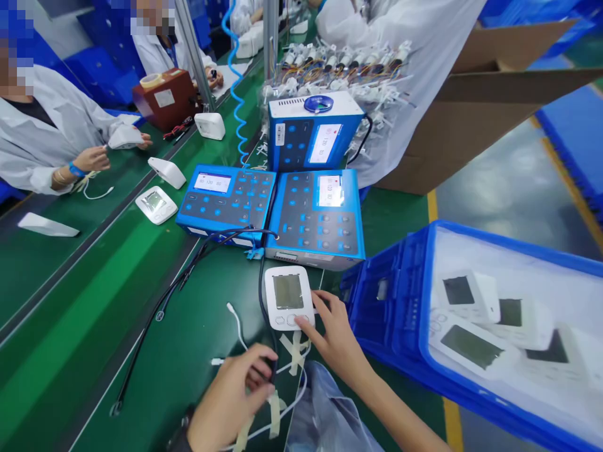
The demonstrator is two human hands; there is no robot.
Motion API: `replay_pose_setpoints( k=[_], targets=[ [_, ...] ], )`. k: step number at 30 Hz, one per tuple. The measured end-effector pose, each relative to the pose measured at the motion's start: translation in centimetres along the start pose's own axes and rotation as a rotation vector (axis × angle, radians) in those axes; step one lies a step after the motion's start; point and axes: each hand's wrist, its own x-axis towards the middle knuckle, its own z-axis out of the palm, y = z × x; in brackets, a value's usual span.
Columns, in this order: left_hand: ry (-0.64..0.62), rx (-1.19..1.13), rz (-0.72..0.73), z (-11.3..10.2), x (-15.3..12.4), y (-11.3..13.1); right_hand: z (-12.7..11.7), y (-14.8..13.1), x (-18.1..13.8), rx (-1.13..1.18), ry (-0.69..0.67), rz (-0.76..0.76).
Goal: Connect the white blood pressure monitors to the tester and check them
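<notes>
Now | right hand [335, 336] fingertips on white monitor [289, 297] (grip open) | left hand [233, 402] pinching black tube [272, 370]

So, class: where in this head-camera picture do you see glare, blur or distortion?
Head view: even overhead light, soft shadows; pale glare on the tester screens; the white monitors in the blue crate look hazy through its film cover; wide-angle stretch bends the edges; the right hand on the monitor is sharp.
</notes>
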Motion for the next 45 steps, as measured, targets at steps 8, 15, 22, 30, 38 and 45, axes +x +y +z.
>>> replay_pose_setpoints(
  k=[8, 15, 22, 30, 38, 45],
  targets=[
    [0.494, -0.238, 0.161, -1.6, 9.4, 1.6, 0.3, 0.0, -0.5, -0.006, 0.036, -0.007],
    [0.623, -0.338, 0.234, 1.4, 12.4, 1.8, 0.0, 0.1, -0.4, 0.002, 0.012, -0.008],
    [0.699, -0.385, 0.216, 3.4, 11.0, 1.8, 0.5, 0.8, -0.6, 0.0, 0.005, 0.006],
    [0.701, -0.392, 0.2, 3.6, 10.4, 0.7, 0.4, 1.3, -1.1, -0.06, -0.026, 0.002],
    [0.632, -0.489, 0.258, 2.5, 10.3, 0.3, 0.2, 1.7, -1.5, -0.083, -0.065, 0.014],
    [0.452, -0.523, 0.223, 1.1, 10.8, -0.7, 0.3, 1.8, -1.5, -0.037, -0.06, 0.069]
  ],
)
